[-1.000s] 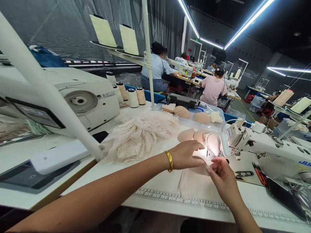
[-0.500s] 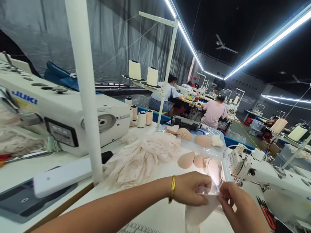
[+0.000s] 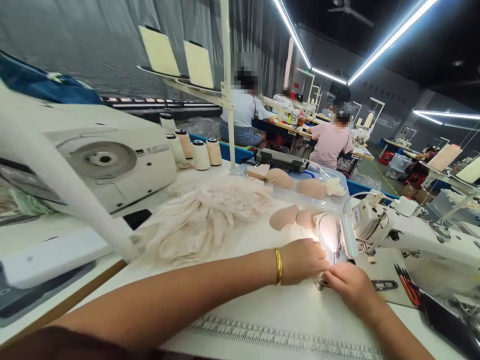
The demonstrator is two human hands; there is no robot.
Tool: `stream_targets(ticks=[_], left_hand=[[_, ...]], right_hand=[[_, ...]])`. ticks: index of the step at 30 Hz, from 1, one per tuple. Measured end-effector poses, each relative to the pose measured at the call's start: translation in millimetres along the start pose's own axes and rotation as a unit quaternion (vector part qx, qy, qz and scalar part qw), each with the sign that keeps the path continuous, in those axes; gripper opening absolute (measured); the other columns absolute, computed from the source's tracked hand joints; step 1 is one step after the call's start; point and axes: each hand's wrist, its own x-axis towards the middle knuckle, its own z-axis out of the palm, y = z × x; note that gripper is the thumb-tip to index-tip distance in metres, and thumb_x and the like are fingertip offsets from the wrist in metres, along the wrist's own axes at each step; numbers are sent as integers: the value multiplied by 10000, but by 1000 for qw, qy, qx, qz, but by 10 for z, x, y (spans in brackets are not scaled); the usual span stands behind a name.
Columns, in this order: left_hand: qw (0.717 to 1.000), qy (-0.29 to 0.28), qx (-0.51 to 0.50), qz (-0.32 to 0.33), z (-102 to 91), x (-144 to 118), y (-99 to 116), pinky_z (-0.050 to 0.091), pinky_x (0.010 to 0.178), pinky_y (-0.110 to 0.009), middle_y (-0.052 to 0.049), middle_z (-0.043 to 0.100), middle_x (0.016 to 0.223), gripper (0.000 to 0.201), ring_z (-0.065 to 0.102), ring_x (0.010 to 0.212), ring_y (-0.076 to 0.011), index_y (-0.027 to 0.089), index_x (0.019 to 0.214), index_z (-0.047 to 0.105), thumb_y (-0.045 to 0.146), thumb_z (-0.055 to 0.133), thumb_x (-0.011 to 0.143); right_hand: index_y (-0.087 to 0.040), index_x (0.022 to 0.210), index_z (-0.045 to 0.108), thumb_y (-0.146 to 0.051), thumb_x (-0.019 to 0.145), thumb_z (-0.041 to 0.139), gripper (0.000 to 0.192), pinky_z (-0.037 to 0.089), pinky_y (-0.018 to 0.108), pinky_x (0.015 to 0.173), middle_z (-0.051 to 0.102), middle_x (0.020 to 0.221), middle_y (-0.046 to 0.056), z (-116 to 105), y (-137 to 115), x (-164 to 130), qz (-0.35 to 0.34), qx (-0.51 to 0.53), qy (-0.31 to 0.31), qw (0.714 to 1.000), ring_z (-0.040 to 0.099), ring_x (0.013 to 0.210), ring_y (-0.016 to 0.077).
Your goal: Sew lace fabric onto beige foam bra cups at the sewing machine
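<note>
- Head view: left hand and right hand side by side, fingers curled, pinching pale fabric at the sewing machine needle.
- Behind on the tabletop: lace pile, foam cups, thread cones.

Garment sewing workshop, factory floor. Industrial sewing machine on white worktable with printed ruler strip along its edge; second machine to the left. Thread cones stand on the table, larger ones on an overhead thread stand. Lace fabric pile, foam bra cups. Other seated workers at rows of machine tables under long strip lights.
</note>
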Motion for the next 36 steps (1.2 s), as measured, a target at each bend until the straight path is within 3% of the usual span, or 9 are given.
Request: stream_targets(ticks=[3, 7, 9, 22, 31, 36], left_hand=[[999, -22, -10, -27, 145, 100, -18, 351, 532, -352, -33, 604, 703, 211, 527, 612, -199, 195, 668, 541, 112, 707, 768], [995, 86, -22, -41, 300, 38, 29, 409, 635, -350, -48, 611, 780, 189, 549, 708, -202, 183, 698, 554, 117, 624, 860], [993, 112, -31, -33, 326, 12, 50, 418, 680, -350, -42, 607, 786, 185, 542, 731, -195, 181, 709, 546, 90, 599, 862], [993, 93, -55, -52, 292, 56, 79, 376, 673, -334, -33, 571, 778, 112, 504, 703, -185, 182, 778, 553, 137, 582, 876], [986, 117, -111, -40, 561, 76, -16, 389, 719, -354, -52, 654, 923, 65, 516, 754, -199, 193, 901, 630, 209, 569, 918], [984, 131, -119, -18, 540, 157, -87, 395, 718, -353, -47, 667, 905, 109, 509, 743, -199, 181, 852, 627, 196, 553, 931]], right_hand=[[-268, 1266, 609, -75, 997, 453, 366, 504, 318, 793, 736, 1105, 52, -76, 83, -55, 44, 35, -27, 998, 649, 959, 203], [-271, 1231, 645, -45, 956, 462, 400, 476, 306, 715, 717, 1001, 54, -157, 90, -120, 99, 59, -42, 992, 599, 848, 193], [-270, 1232, 650, -64, 960, 470, 386, 463, 303, 693, 706, 970, 54, -182, 78, -141, 106, 67, -48, 991, 575, 822, 193], [-272, 1200, 659, -56, 961, 455, 382, 447, 296, 682, 690, 960, 45, -256, 33, -115, 113, 112, -63, 985, 561, 798, 182], [-240, 1229, 620, -131, 996, 465, 301, 470, 327, 707, 671, 959, 58, -201, 19, -125, 143, 114, -75, 980, 550, 826, 208], [-230, 1214, 623, -140, 996, 469, 282, 473, 324, 697, 654, 927, 61, -176, 17, -106, 162, 93, -61, 981, 558, 840, 219]])
